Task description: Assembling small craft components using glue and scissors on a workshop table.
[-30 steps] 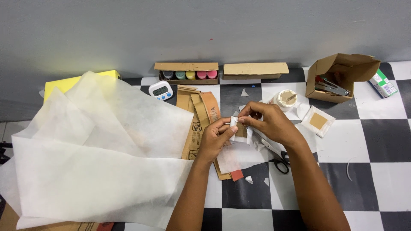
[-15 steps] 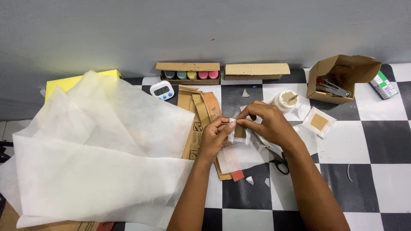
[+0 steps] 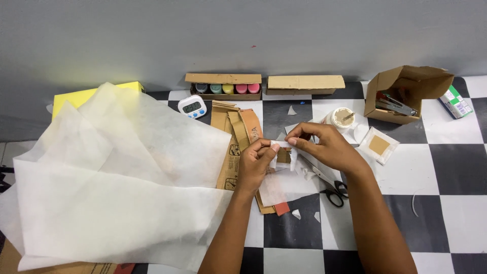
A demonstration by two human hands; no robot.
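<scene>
- Head view: my left hand (image 3: pixel 256 165) and right hand (image 3: pixel 324 147) pinch a small white-and-brown paper piece (image 3: pixel 283 153) at frame centre; fingers hide its edges.
- Black scissors (image 3: pixel 327 185) lie under my right wrist, handles showing.
- Thin, creased white tissue sheets (image 3: pixel 116 187) cover the left, overlapping flat brown cardboard (image 3: pixel 236 137).

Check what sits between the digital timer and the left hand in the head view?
In the head view, a stack of folded brown cardboard pieces lies between the white digital timer and the left hand, next to the white tissue sheet's edge.
</scene>
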